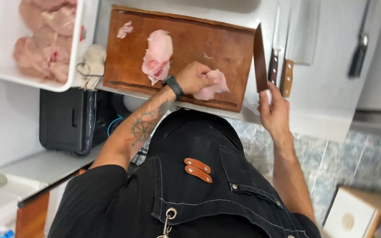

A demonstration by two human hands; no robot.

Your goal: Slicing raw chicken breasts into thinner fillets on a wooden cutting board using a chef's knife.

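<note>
A brown wooden cutting board (217, 44) lies on the white counter. My left hand (193, 77), with a black watch at the wrist, grips a pale pink piece of raw chicken (215, 86) at the board's near edge. A larger chicken piece (157, 55) lies mid-board, and a small scrap (124, 29) sits at the far left corner. My right hand (273, 110) holds a knife (259, 57) by its handle just off the board's right edge, blade pointing away from me.
A white tray (3, 48) of raw chicken stands left of the board, with a crumpled cloth (92, 61) beside it. A slim knife (273, 61), a cleaver (303, 31) and a dark-handled knife (359, 48) lie to the right. A black case (64, 119) sits below the counter.
</note>
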